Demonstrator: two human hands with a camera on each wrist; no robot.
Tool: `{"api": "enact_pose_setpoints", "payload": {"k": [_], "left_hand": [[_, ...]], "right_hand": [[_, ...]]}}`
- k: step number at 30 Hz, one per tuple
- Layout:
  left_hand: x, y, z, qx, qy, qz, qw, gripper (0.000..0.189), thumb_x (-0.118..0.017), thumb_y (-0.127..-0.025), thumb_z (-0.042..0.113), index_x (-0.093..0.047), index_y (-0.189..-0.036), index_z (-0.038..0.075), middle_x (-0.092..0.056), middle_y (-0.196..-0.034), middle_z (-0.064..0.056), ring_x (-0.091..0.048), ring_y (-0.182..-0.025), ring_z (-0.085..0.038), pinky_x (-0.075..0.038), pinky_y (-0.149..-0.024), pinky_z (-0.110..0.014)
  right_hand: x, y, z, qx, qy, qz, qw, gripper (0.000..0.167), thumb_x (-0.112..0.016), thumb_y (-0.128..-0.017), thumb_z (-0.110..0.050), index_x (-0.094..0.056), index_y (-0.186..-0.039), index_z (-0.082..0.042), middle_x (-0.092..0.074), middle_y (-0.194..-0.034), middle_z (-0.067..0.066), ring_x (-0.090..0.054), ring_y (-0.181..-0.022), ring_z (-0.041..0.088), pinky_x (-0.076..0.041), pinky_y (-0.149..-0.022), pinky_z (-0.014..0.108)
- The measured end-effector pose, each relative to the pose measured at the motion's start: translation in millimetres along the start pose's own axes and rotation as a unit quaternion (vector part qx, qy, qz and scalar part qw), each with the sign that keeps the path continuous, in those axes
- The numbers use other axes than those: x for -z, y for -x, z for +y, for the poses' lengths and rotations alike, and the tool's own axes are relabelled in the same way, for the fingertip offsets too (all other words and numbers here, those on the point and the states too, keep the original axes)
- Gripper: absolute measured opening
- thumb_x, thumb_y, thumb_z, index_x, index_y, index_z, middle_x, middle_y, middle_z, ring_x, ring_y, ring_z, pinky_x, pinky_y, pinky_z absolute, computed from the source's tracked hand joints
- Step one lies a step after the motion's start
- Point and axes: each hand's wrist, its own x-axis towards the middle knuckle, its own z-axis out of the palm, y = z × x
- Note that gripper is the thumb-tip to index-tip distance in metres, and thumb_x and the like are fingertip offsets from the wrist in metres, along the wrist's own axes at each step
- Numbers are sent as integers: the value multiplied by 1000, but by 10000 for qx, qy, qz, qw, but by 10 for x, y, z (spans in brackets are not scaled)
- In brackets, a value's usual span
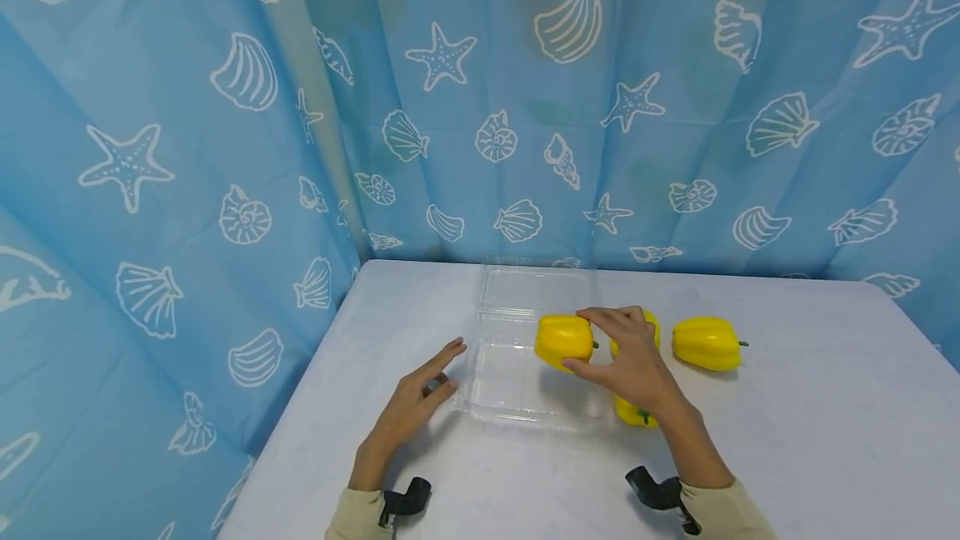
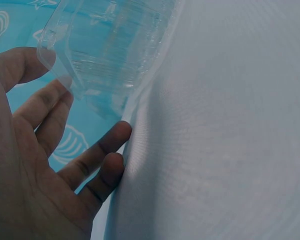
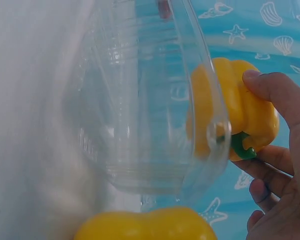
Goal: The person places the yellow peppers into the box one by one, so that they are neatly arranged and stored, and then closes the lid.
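My right hand (image 1: 630,361) grips a yellow bell pepper (image 1: 562,342) between thumb and fingers, holding it over the right part of a clear plastic clamshell container (image 1: 495,373). The pepper's green stem faces right in the head view; in the right wrist view part of the pepper (image 3: 237,95) shows through the container's clear wall (image 3: 140,115). My left hand (image 1: 416,394) is at the container's left side, fingers loosely extended. In the left wrist view, its thumb and forefinger tips overlap the clear rim (image 2: 57,65). The container's lid (image 1: 536,288) lies folded back, away from me.
Another yellow bell pepper (image 1: 707,343) lies on the white-covered table (image 1: 810,415) to the right. More yellow pepper (image 1: 632,413) shows around my right hand, partly hidden by it. A blue curtain with seashell prints (image 1: 480,107) hangs behind the table and along its left.
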Motion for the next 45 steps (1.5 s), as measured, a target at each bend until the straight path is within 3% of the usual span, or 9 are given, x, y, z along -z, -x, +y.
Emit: {"api": "enact_pose_setpoints", "payload": {"k": [8, 15, 23, 32, 40, 45], "left_hand": [[20, 18, 13, 20, 1, 7, 10000, 52, -58, -102, 18, -46, -152, 21, -38, -158, 5, -61, -96, -17, -50, -85, -40], [14, 2, -8, 22, -8, -42, 10000, 52, -58, -102, 18, -45, -153, 23, -37, -158, 6, -60, -94, -15, -50, -81, -37], [10, -28, -38, -55, -97, -30, 9999, 52, -57, -103, 20, -44, -153, 23, -36, -158, 8, -60, -93, -13, -50, -78, -34], [1, -11, -18, 272, -68, -94, 9996, 52, -58, -102, 22, -44, -153, 29, -36, -158, 8, -58, -94, -13, -49, -81, -37], [-12, -16, -33, 283, -113, -87, 9995, 53, -58, -102, 22, -44, -153, 28, -36, -158, 8, -59, -93, -13, -49, -78, -34], [-15, -17, -39, 275, -130, -96, 9995, 53, -57, -102, 22, -43, -153, 29, -36, -158, 9, -59, -93, -13, -50, -79, -34]], "right_hand": [[-90, -58, -31, -119, 26, -70, 9999, 73, -83, -76, -56, -62, -136, -19, -59, -137, 6, -39, -114, 24, -34, -89, 50], [-144, -99, -34, 38, -33, -29, 10000, 74, -85, -75, -52, -63, -134, -15, -60, -135, 8, -40, -113, 26, -30, -88, 49], [-195, -149, -79, -34, -22, -136, 9999, 73, -85, -75, -51, -62, -136, -19, -60, -137, 7, -40, -115, 25, -30, -89, 47], [-285, -189, -86, 62, -46, -162, 9998, 74, -85, -75, -51, -63, -135, -15, -61, -135, 7, -41, -113, 25, -30, -87, 47], [-369, -231, -112, 159, -159, -168, 9996, 72, -86, -74, -49, -63, -134, -16, -62, -134, 5, -41, -113, 24, -28, -91, 50], [-415, -246, -129, -19, -174, -271, 9995, 74, -85, -74, -52, -62, -136, -18, -62, -133, 5, -40, -114, 23, -29, -90, 48]]}}
